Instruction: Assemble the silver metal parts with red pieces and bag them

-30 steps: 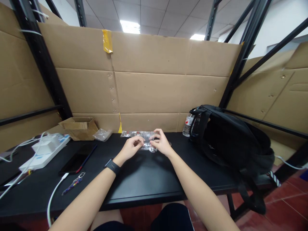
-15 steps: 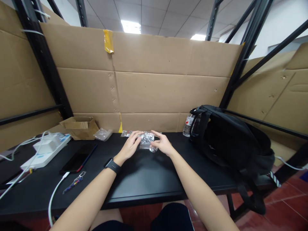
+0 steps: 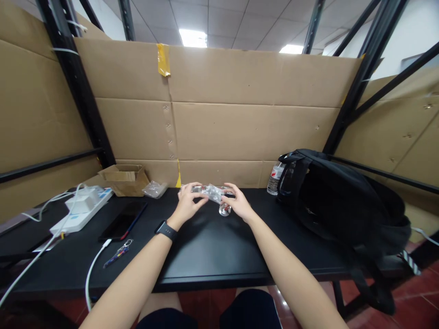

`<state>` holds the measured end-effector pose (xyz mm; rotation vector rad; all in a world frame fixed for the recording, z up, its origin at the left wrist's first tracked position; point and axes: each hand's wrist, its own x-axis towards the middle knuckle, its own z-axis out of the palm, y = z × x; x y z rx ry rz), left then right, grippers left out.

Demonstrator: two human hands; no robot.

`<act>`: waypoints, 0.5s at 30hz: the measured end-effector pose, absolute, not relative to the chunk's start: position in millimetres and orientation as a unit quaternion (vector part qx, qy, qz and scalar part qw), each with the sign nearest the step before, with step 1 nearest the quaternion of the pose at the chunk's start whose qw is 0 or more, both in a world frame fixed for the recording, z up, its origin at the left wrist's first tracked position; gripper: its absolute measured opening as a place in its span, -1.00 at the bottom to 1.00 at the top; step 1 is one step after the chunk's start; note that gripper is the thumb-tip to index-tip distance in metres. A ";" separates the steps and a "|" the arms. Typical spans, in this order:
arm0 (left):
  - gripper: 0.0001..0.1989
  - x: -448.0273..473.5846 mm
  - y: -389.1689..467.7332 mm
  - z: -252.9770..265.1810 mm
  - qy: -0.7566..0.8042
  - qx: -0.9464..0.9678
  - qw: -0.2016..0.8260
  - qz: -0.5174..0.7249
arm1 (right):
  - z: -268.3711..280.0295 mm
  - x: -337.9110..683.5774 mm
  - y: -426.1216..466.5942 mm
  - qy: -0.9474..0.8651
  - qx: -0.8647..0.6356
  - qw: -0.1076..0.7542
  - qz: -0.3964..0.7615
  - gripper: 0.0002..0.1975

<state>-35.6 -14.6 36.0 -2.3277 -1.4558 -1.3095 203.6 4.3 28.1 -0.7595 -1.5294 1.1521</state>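
Observation:
A crinkled clear plastic bag (image 3: 215,193) is held up between my two hands over the black table, near the cardboard at the back. My left hand (image 3: 188,204), with a dark watch on its wrist, has thumb and fingers curled at the bag's left side. My right hand (image 3: 239,204) pinches its right side. Just below the right fingertips shows a small round, clear, shiny object (image 3: 224,209); whether it rests on the table or hangs from the hand is unclear. More clear plastic lies behind the fingers, partly hidden, with touches of red.
To the left are a power strip (image 3: 82,210) with white cables, a phone (image 3: 124,220), a keychain (image 3: 118,254), an open cardboard box (image 3: 125,180) and a small plastic packet (image 3: 155,189). On the right stand a water bottle (image 3: 274,179) and a black backpack (image 3: 343,205).
The bag, squarer and facing me before, is now tilted and more bunched. My left thumb has moved away from the other fingers. The whole view has shifted slightly.

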 end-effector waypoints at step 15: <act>-0.60 -191.2 29.7 5.2 -0.778 -0.464 0.157 -0.395 | 22.5 211.3 14.7 -0.670 -0.388 0.496 0.392 -0.48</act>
